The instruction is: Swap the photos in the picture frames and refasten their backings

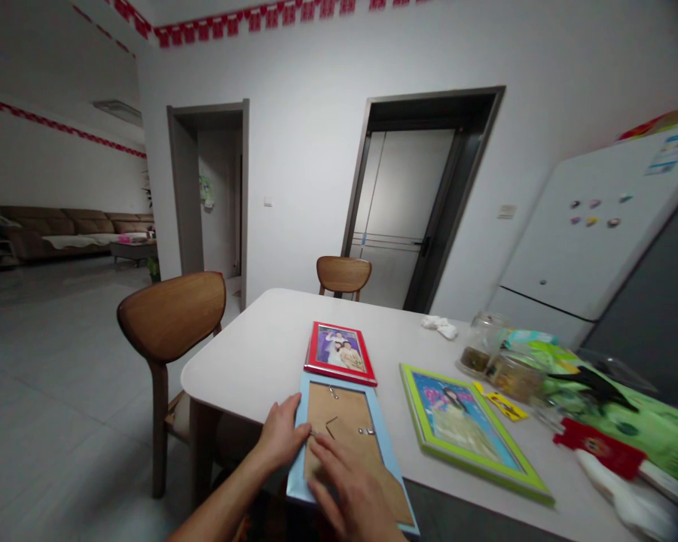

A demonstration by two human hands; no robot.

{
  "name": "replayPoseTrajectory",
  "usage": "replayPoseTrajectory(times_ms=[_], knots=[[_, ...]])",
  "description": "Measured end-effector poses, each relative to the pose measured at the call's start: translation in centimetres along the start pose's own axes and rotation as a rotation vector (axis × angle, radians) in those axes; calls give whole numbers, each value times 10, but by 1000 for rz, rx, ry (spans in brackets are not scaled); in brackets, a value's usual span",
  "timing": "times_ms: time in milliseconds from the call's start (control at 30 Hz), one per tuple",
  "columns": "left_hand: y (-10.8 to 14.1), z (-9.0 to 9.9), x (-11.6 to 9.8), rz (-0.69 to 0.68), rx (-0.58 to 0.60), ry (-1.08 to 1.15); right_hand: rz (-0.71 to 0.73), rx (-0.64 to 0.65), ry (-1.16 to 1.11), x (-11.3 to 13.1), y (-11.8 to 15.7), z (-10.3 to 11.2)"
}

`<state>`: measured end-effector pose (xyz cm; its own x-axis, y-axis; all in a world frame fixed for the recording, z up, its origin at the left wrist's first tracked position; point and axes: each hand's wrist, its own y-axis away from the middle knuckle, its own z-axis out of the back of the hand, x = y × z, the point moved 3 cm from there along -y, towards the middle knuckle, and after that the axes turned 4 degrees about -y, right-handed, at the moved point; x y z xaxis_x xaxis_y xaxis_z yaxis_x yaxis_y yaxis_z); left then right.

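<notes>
A light blue picture frame (392, 459) lies face down in front of me, its brown backing board (339, 414) showing with metal clips and a bent wire stand. Its near end sticks out past the table edge. My left hand (279, 436) grips the frame's left side, thumb beside a small clip. Over the backing lies my right hand (353, 489), fingers stretched out, fingertips close to that same clip. A red picture frame (310, 350) with a photo lies face up, touching the blue frame's far end. To the right, a green picture frame (421, 414) also lies face up.
On the white table (248, 354), glass jars (477, 350), a red packet (602, 448), green bags (649, 429) and a crumpled white tissue (441, 326) sit at right. Wooden chairs stand at the left (175, 316) and far side (344, 275).
</notes>
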<state>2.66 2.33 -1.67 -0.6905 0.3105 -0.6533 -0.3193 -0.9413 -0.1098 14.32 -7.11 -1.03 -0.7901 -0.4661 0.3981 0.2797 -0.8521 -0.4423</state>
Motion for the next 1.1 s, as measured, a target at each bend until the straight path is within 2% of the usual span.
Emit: replayPoseTrajectory(times_ms=[67,133,233,333,567,667,767,900,1100], knots=[[1,-2,0,-8,-5,-19,-133,-55,16,-19,-5,26],[3,-4,0,-22,-3,-43,-276,-59,80,-45,-10,42],[4,-6,1,-49,28,-94,-380,31,173,-77,-17,46],[4,-5,1,-78,67,-120,-384,62,243,-88,-23,40],[4,-2,2,-90,101,-133,-383,32,287,-86,-27,38],[4,-5,4,-95,109,-149,-349,-2,256,-76,-27,34],[3,-7,5,-92,104,-163,-274,5,161,-55,-34,20],[3,-7,4,-92,96,-191,-193,87,77,-29,-50,-4],[3,-9,2,-89,90,-221,-193,37,94,-29,-60,-15]])
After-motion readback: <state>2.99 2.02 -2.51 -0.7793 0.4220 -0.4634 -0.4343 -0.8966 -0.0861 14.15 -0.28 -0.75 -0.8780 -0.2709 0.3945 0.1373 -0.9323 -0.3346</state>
